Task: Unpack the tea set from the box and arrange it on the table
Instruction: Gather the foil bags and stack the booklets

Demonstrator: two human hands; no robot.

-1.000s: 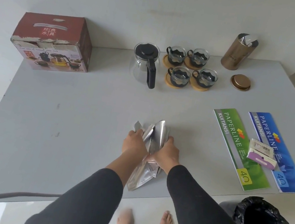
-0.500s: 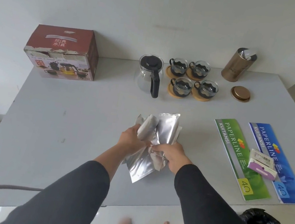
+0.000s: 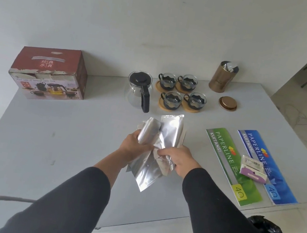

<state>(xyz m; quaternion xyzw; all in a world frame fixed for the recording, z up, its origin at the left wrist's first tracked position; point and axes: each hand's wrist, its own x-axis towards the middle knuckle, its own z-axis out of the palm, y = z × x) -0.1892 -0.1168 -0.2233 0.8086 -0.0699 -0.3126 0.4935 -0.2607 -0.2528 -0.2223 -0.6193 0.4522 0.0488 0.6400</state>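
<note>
Both hands (image 3: pixel 154 153), foil pouches (image 3: pixel 155 147) higher now.

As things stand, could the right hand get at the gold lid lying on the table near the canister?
Probably not straight away. The path looks free: bare table lies between the right hand and the gold lid. But the hand is gripping the silver foil pouches, so it would have to release them first.

Beyond the grip and to its left, the red cardboard box (image 3: pixel 50 74) stands closed, its printed side facing the person. Straight beyond the grip sits the glass teapot (image 3: pixel 139 91) with a black lid and handle; just right of it, four glass cups (image 3: pixel 181 91) rest on round wooden coasters (image 3: pixel 167 106).
</note>
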